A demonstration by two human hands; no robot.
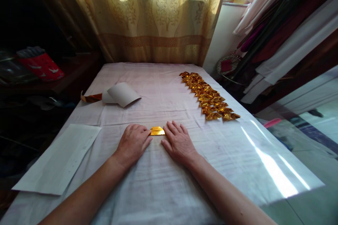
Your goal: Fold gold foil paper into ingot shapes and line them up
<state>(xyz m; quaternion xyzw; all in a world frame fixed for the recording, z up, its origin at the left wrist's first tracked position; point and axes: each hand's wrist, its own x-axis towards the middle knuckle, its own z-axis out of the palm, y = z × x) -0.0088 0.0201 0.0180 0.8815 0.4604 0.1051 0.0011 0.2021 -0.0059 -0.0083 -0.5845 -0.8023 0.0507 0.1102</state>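
A small folded gold foil piece (157, 131) lies on the white cloth-covered table (158, 88) between my two hands. My left hand (133, 143) rests palm down, its fingers laid flat on the foil's left end. My right hand (178, 142) also lies flat with fingers stretched out, their tips touching the foil's right end. Both hands press down on the piece; neither wraps round it.
Two rows of several folded gold foil pieces (208, 96) run along the table's right side. A curled white sheet with gold backing (118, 95) lies at the left back. A flat white sheet (59, 158) lies front left, a clear plastic sheet (271, 161) front right. A curtain (148, 14) hangs behind.
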